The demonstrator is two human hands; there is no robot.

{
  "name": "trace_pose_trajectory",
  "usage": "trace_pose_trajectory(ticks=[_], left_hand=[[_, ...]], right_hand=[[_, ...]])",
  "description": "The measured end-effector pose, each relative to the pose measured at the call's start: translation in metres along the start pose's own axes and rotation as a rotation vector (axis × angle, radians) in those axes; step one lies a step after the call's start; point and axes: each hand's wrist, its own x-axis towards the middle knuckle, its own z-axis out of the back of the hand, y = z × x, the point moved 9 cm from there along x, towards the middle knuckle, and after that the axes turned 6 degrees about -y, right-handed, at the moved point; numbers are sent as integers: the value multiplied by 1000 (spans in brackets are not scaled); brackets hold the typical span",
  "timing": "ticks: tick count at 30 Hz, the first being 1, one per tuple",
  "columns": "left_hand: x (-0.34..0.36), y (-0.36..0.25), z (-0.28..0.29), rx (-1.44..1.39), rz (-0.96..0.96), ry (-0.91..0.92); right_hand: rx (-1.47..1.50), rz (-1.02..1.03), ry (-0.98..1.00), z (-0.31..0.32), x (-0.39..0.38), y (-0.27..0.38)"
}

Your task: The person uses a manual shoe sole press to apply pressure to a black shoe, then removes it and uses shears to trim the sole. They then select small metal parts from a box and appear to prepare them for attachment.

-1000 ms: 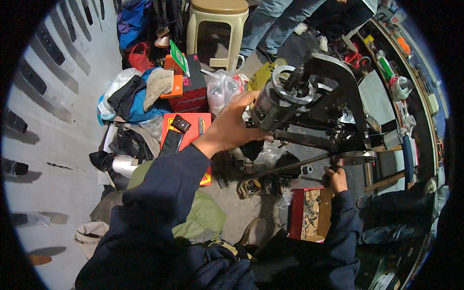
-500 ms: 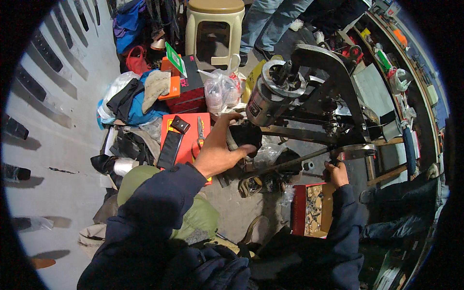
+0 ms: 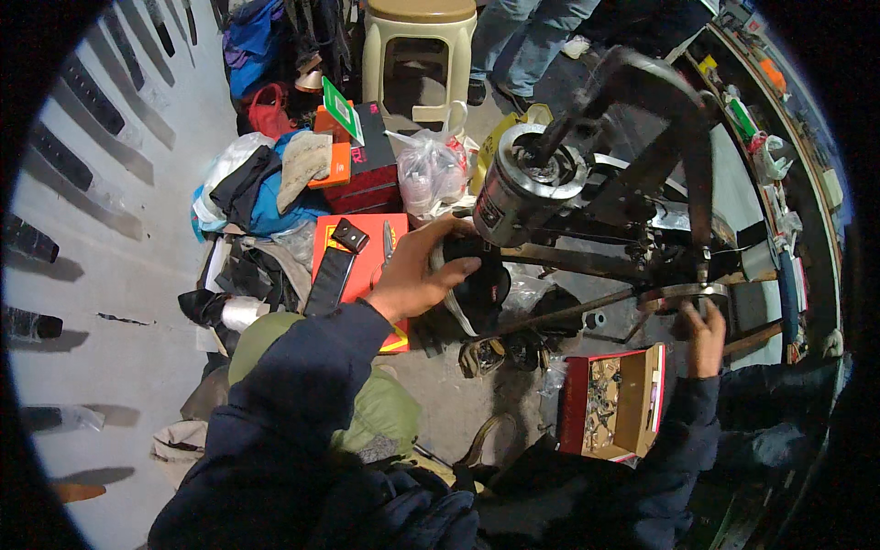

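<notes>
My left hand (image 3: 414,273) is closed around a black shoe (image 3: 478,286) with a pale sole edge, thumb over the side. It holds the shoe under the metal drum-shaped head (image 3: 530,188) of a hand-cranked shoe sewing machine; the spot where shoe and machine meet is hidden. My right hand (image 3: 703,341) is at the machine's round hand wheel (image 3: 683,295), fingers gripping its near rim. Above, the machine's dark upper arm (image 3: 642,101) is smeared by motion.
An open red box (image 3: 576,403) of small metal parts sits below the wheel. Left are a red box (image 3: 394,341) with scissors (image 3: 389,240), a plastic bag (image 3: 431,174) and piled cloth (image 3: 243,188). A stool (image 3: 419,55) and a person's jeans (image 3: 532,41) are at the back.
My right hand has moved right and slightly up along the wheel. The machine's upper arm has shifted and blurred. The shoe stays in my left hand, showing more of its side.
</notes>
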Motion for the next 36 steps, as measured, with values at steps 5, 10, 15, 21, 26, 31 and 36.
trace_pose_trajectory(ticks=[5, 10, 15, 21, 26, 31, 36], left_hand=[[7, -12, 4, -86, -4, 46], [8, -12, 4, -59, 34, 88], [7, -12, 9, -151, -57, 54], [28, 26, 5, -236, 89, 157], [73, 22, -28, 347, -534, 241], [86, 72, -51, 298, -89, 397], [40, 28, -18, -117, -30, 251]], right_hand=[[-26, 110, -217, 63, 37, -34], [-303, 284, -227, 72, 86, -152], [-161, 15, 97, -22, 61, -223], [58, -352, 220, -85, -10, -130], [120, -367, 253, -99, -23, -88], [133, -265, 242, -97, -15, -96], [10, -355, 268, -92, -18, -101]])
